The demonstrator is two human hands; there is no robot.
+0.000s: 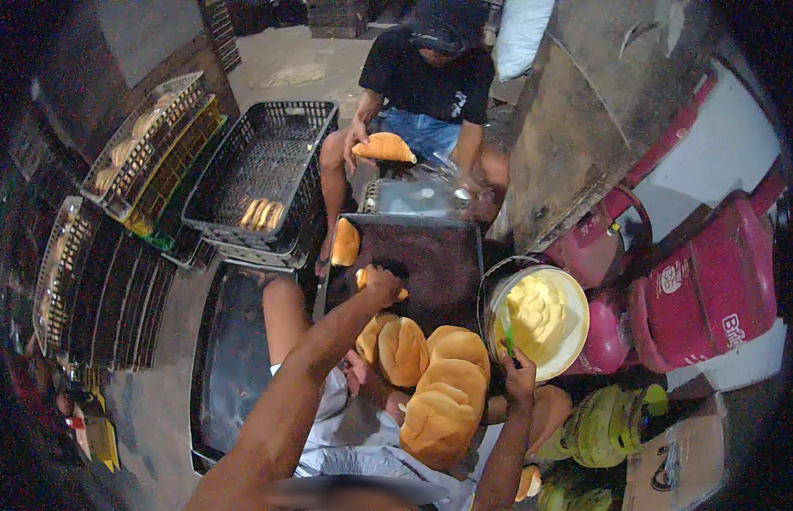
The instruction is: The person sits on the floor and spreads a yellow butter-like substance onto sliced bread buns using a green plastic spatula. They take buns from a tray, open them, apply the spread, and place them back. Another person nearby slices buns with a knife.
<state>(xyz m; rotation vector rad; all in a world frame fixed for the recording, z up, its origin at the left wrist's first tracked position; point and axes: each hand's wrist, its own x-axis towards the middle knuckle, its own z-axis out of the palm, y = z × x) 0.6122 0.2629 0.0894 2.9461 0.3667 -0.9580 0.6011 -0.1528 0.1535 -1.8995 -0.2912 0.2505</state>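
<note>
On the dark metal tray [428,255] before me, my left hand [378,286] is closed around a bread roll [362,277], mostly hidden by the fingers. Another bread roll [346,243] lies at the tray's far left corner. Several larger golden bread rolls [444,409] are piled at the tray's near edge, over my lap. My right hand [518,370] grips the green handle of a utensil [509,338], whose tip is in the pale yellow cream [538,306]. That cream fills part of a white bucket [578,319] at the tray's right side.
Across the tray sits a person [428,83] in a black shirt, holding a filled roll [385,147] beside clear plastic. Black plastic crates [262,172] stand at the left, one with small breads. An empty-looking metal tray [233,358] lies below them. Pink gas cylinders [703,287] and green ones [594,428] are at the right.
</note>
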